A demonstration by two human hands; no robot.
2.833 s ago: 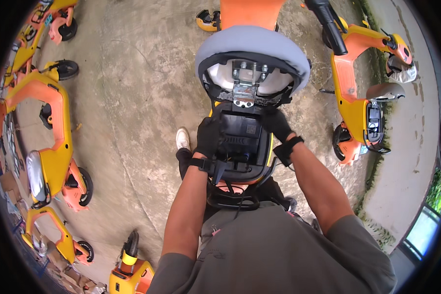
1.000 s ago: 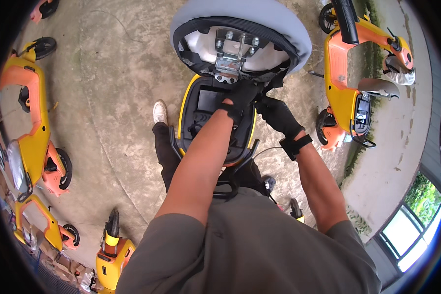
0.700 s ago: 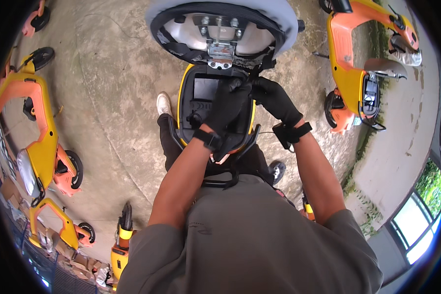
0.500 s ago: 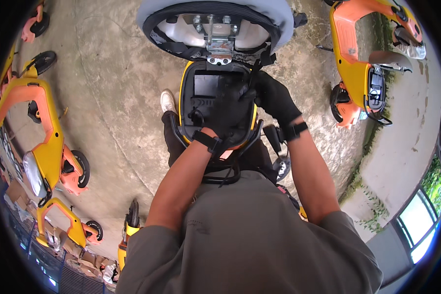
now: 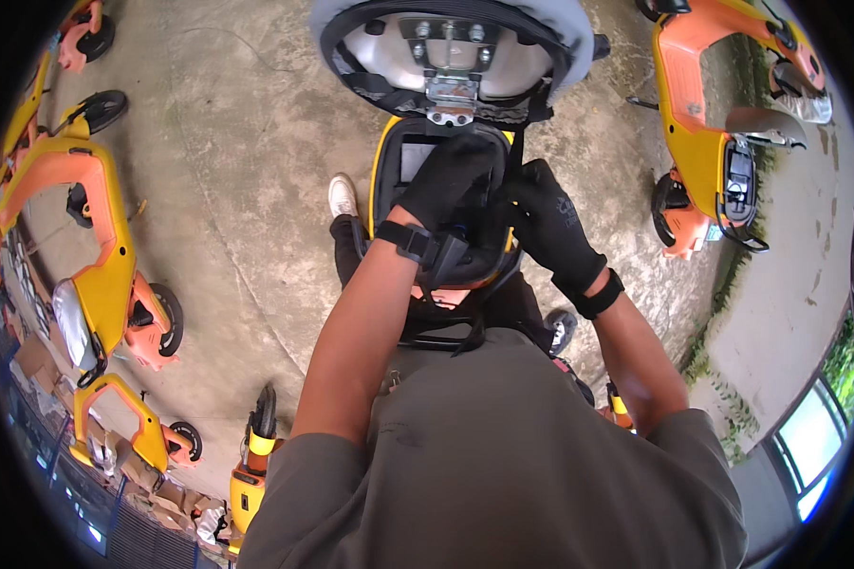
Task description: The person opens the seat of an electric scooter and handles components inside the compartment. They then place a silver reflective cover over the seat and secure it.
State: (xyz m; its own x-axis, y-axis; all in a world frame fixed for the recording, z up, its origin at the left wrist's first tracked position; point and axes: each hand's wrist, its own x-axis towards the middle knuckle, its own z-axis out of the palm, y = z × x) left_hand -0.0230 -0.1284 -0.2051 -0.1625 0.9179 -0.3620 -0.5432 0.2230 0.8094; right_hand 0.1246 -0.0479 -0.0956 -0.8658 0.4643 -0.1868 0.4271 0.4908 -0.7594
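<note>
Gloved left hand over scooter compartment, right hand beside dark strap, seat tipped up, both grips too hidden to tell

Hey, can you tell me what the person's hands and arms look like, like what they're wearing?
The left hand and right hand wear black gloves, the right with a small pale marking on its back. Black bands circle both wrists; a dark, boxy piece sits by the left wristband. Grey short sleeves leave the forearms bare.
</note>
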